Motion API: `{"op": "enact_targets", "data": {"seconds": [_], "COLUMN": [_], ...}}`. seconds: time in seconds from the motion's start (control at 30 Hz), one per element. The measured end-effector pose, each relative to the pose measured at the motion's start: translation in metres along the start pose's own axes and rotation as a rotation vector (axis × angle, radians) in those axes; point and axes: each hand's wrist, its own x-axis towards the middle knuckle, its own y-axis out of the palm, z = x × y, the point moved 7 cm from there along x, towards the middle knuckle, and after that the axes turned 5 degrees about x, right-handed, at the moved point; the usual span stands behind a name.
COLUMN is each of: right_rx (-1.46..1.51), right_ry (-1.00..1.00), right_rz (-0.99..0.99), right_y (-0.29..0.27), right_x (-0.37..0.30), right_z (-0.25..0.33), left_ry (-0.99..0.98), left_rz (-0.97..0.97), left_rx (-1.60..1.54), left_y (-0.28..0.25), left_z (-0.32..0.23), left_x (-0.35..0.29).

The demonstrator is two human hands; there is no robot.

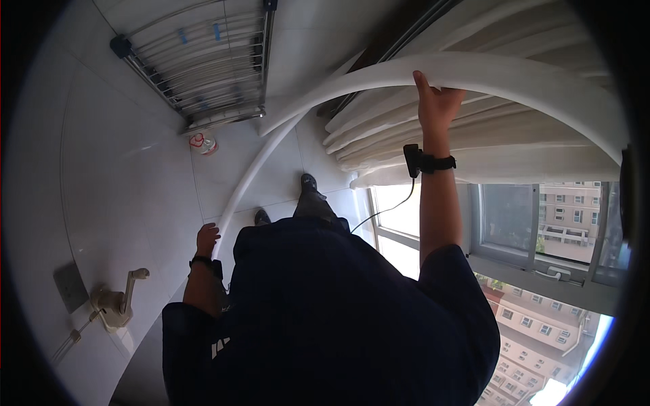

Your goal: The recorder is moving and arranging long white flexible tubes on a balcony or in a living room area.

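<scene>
A long, smooth white strip or pole (521,71), bent in this fisheye view, arches across the top right in front of the curtain. My right hand (440,101) is raised to its lower edge, thumb on the near face and the other fingers mostly hidden behind it. A thinner white pole (252,172) slants down to the left, meeting the arch near the floor; whether both are one piece, I cannot tell. Low at the left, my left hand (208,238) closes around its lower end with curled fingers. Both wrists wear black bands with small devices.
Beige curtains (399,125) hang at the right by a window (504,216) with buildings outside. A folded metal drying rack (203,61) leans at the upper left, with a clear plastic container (203,143) beside it. A hand crank (118,304) is mounted on the left wall.
</scene>
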Motion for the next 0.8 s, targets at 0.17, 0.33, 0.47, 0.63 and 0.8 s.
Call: {"op": "enact_targets", "data": {"seconds": [0.17,0.33,0.47,0.63,0.8], "right_rx": [-0.032,-0.174,-0.186,-0.185,-0.289], "right_ry": [0.02,0.122,0.228,0.301,0.396], "right_rz": [0.01,0.046,0.103,-0.028,0.143], "right_y": [0.055,0.085,0.106,0.119,0.135], "right_x": [0.118,0.22,0.275,0.27,0.213], "right_z": [-0.122,-0.243,-0.321,-0.391,-0.448], "left_ry": [-0.024,-0.264,-0.439,-0.232,-0.391], "left_rz": [-0.204,-0.257,-0.347,-0.243,-0.267], "left_rx": [0.032,0.047,-0.05,0.452,0.417], "left_y": [0.04,0.096,0.139,0.194,0.212], "left_z": [-0.054,-0.048,-0.027,-0.044,-0.055], "left_x": [0.012,-0.024,-0.069,-0.098,-0.116]}}
